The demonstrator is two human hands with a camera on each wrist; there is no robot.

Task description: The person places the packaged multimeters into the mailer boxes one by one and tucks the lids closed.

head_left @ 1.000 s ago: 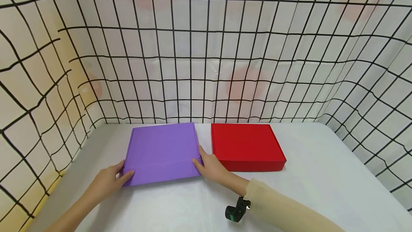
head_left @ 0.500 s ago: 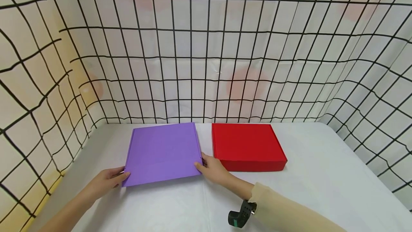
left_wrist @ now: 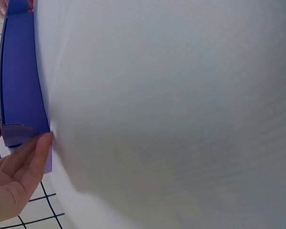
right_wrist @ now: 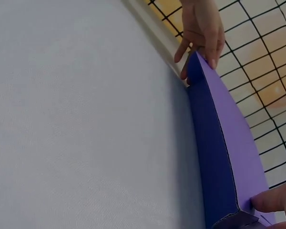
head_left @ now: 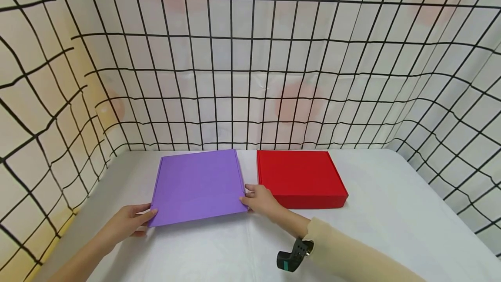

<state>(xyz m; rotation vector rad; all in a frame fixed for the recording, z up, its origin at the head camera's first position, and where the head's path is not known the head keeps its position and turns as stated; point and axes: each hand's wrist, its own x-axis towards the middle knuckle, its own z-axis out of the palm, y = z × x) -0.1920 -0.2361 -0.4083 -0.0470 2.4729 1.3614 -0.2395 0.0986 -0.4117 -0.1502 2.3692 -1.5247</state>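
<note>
A flat purple cardboard box lies left of centre, slightly turned, with its lid down over the top. Its darker front shows under the lid's front edge in the left wrist view, with a small curved flap at the corner. My left hand pinches the front left corner, thumb on top and fingers lower down. At the front right corner my right hand pinches the lid edge, its thumb on the purple top in the right wrist view. Inside the box is hidden.
A closed red box lies just right of the purple one, behind my right hand. Both rest on a white-covered table. Black wire mesh stands at the back and both sides. A black strapped device hangs at the right cuff.
My left hand has drawn slightly left, its fingers dropping lower at the corner. The right hand has shifted a little right and toward the front corner. The purple box has barely moved.
</note>
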